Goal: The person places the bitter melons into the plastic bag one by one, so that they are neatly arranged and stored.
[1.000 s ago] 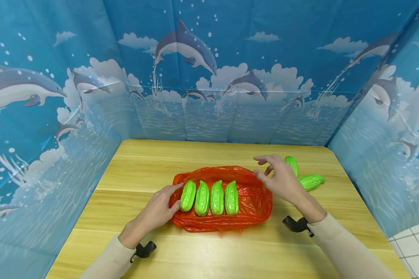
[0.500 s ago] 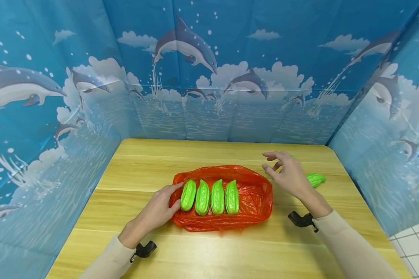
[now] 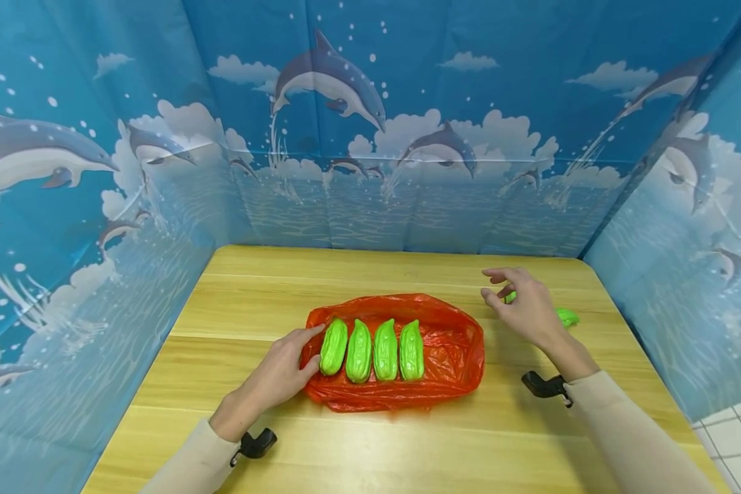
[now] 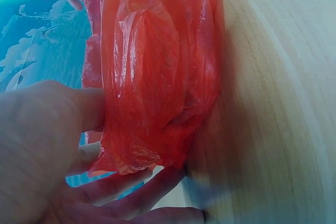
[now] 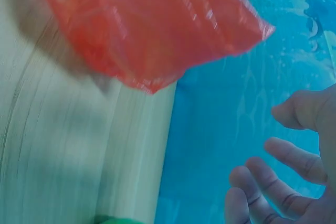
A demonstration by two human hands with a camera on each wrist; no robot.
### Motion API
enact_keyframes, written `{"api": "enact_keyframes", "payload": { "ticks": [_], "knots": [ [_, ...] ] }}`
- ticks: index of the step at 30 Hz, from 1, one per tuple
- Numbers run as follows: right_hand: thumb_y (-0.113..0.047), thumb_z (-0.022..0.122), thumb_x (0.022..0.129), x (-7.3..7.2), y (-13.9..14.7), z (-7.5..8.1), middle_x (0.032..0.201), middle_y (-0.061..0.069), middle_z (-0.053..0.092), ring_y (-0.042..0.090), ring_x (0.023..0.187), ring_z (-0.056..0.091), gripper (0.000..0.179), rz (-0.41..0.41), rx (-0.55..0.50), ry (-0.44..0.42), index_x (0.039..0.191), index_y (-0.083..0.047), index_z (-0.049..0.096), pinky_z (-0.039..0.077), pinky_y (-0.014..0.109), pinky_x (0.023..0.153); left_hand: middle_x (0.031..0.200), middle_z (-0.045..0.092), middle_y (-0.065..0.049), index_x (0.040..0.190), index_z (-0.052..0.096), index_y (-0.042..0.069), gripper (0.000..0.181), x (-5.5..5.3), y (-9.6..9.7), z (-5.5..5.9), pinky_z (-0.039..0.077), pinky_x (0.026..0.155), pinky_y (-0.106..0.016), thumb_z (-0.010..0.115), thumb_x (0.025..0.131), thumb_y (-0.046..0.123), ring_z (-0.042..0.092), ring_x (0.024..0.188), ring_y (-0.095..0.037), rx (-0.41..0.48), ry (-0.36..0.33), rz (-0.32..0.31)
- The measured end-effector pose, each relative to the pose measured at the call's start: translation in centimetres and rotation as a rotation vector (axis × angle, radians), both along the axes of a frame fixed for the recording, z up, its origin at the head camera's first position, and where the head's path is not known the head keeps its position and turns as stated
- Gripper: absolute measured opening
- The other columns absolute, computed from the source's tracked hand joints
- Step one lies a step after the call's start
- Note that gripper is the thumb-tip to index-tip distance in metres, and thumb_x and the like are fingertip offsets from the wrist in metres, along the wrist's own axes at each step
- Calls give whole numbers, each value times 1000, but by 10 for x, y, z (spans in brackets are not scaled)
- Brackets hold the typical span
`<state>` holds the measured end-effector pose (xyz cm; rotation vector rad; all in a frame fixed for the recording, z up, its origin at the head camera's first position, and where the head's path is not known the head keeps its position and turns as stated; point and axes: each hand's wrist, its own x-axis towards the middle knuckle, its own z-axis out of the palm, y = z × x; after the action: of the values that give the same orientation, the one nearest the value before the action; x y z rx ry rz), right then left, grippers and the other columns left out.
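A red plastic bag (image 3: 444,396) lies spread on the table with its mouth turned up. Several bright green bitter melons (image 3: 359,351), ribbed and model-like, stand side by side in its left and middle parts. My left hand (image 3: 278,370) holds the bag's left end, the thumb over the rim; in the left wrist view its fingers (image 4: 142,198) lie around the bag's outside. My right hand (image 3: 525,309) hovers past the bag's right end, fingers loosely bent and nothing in them. Behind it, two more bitter melons (image 3: 568,317) are partly hidden on the table.
The wooden table (image 3: 370,453) carries the bag and the loose bitter melons. A blue dolphin-print curtain (image 3: 370,206) surrounds its back and sides. White tiles (image 3: 737,432) show at the lower right. A black wrist camera (image 3: 258,442) sits on each forearm.
My right hand has drawn away from the bag's right rim toward the right, covering more of the loose bitter melons. The left hand, bag and its bitter melons stay in place.
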<state>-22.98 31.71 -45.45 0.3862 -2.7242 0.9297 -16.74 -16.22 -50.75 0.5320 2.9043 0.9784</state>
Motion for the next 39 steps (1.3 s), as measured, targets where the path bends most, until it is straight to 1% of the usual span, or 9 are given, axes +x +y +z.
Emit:
{"api": "enact_keyframes", "payload": {
  "ticks": [5,12,15,20,25,28,32,39],
  "knots": [
    [-24,73,116,-2,9,-4,142,30,70,46,110,77,45,-21,1,-29,156,-3,70,65,56,85,164,69,-22,168,59,2,61,1,1,1,56,129,-62,76,110,10,67,153,-43,3,-1,-3],
    [-27,71,117,-8,23,-11,143,31,69,50,114,76,48,-47,25,-43,158,-2,69,66,63,87,162,70,-21,167,61,2,60,2,1,1,57,128,-60,76,110,9,68,152,-42,-2,3,-4],
    [-28,70,117,-12,30,-16,144,33,67,53,117,75,49,-53,32,-55,159,-1,68,65,68,92,162,70,-21,167,61,2,60,2,2,1,58,127,-60,76,110,9,69,151,-42,1,2,-4],
    [-28,70,117,-18,43,-27,146,37,64,57,119,72,50,-69,42,-58,158,1,67,63,72,94,161,70,-22,167,61,2,59,1,2,1,58,128,-60,76,110,9,69,151,-42,1,-4,-5],
    [-27,71,117,-25,57,-39,151,40,57,59,123,67,52,-95,55,-61,159,2,66,58,75,94,162,70,-21,166,62,2,59,1,2,1,58,128,-60,77,110,9,68,152,-42,-3,-9,-2],
    [-29,72,116,-28,65,-44,156,43,51,61,128,63,56,-115,64,-93,162,2,63,56,78,96,163,70,-22,166,61,2,59,0,2,1,58,128,-60,76,110,9,68,152,-42,-1,-5,-5],
    [-31,73,115,-33,73,-47,161,46,45,63,132,60,62,-130,81,-136,167,2,58,55,81,99,163,69,-22,167,61,1,59,0,3,1,58,127,-60,76,110,9,68,152,-42,5,0,-10],
    [-46,73,115,-40,79,-48,166,47,40,61,134,56,79,-123,158,-196,174,0,48,55,79,96,162,70,-22,167,61,2,59,1,1,2,58,127,-61,76,110,9,68,152,-42,3,-6,5]
  ]
}}
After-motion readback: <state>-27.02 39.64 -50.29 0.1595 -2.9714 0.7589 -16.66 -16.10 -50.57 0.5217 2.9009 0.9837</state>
